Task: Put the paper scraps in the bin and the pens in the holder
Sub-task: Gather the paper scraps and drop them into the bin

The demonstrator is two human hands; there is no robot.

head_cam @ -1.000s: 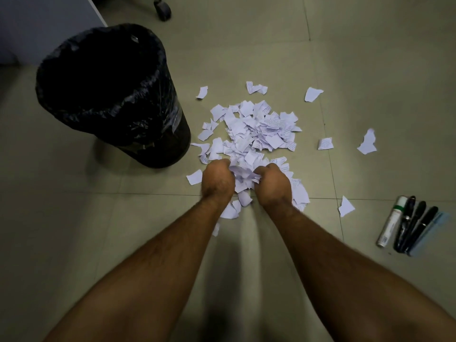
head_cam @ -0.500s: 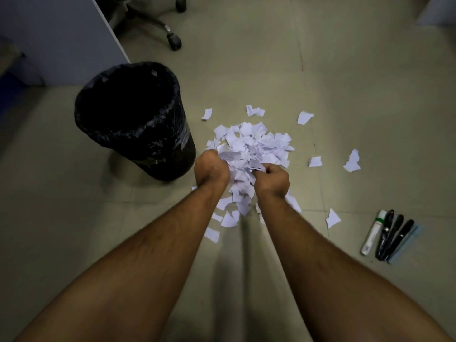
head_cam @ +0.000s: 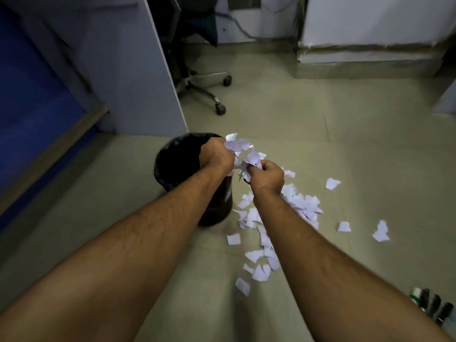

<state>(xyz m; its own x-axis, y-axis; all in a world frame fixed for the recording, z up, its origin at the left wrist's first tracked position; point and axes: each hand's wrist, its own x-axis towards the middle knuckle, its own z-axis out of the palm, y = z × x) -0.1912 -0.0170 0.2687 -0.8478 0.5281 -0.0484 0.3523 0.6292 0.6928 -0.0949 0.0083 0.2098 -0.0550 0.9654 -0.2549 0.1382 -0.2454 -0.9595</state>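
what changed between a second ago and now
Both hands rose off the floor with a bunch of paper scraps clamped between them and swung left: the left hand is now over the bin, the right hand just beside its rim. The head also lifted. The rest of the scrap pile and the pens stayed on the floor.

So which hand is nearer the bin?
Left. The left hand overlaps the bin rim in view; the right hand sits off its right side, both clutching scraps.
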